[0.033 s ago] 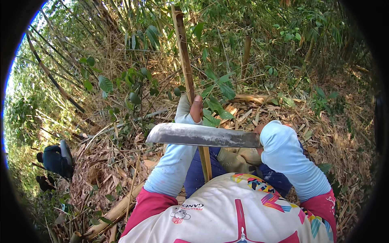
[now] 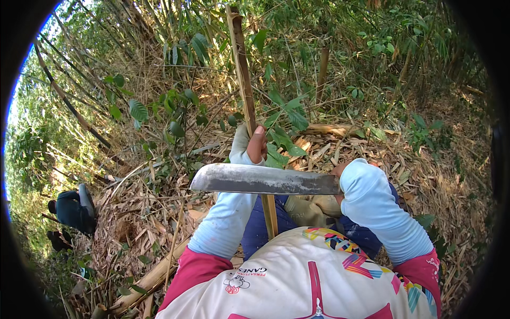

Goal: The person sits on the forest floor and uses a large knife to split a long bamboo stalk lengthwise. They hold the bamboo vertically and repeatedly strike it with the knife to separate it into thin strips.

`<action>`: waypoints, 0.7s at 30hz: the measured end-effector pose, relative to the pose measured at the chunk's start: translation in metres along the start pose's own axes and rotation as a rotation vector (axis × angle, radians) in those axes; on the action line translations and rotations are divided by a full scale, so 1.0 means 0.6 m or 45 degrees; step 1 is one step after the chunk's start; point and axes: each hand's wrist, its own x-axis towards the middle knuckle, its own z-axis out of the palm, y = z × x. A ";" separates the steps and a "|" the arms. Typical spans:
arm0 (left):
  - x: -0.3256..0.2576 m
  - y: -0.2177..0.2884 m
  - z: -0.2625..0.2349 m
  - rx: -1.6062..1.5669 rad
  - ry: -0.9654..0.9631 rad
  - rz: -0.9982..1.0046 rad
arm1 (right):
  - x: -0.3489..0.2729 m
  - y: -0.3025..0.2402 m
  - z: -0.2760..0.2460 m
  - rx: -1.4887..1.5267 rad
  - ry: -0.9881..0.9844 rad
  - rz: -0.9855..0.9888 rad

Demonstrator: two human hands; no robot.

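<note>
One thin, dry bamboo stalk [image 2: 241, 69] stands upright, left hand [image 2: 254, 144] clenched round it. Right hand [image 2: 340, 175] grips one broad, dull-grey steel machete [image 2: 263, 179] held flat across the stalk. Crackly dry leaf litter [image 2: 372, 149] everywhere; another person [image 2: 71, 210] crouches at far left.

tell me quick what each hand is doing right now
Left hand: closed around the upright bamboo stalk.
Right hand: mostly hidden by the sleeve, closed on the handle of the machete.

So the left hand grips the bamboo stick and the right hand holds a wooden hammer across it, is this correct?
Not quite. In the head view the right hand holds a broad metal blade, not a wooden hammer. The left hand does grip the bamboo stick, and the blade lies across it.
</note>
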 end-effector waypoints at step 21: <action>-0.025 0.042 -0.002 -0.368 -0.631 -0.332 | 0.109 -0.043 -0.002 0.220 0.562 -0.438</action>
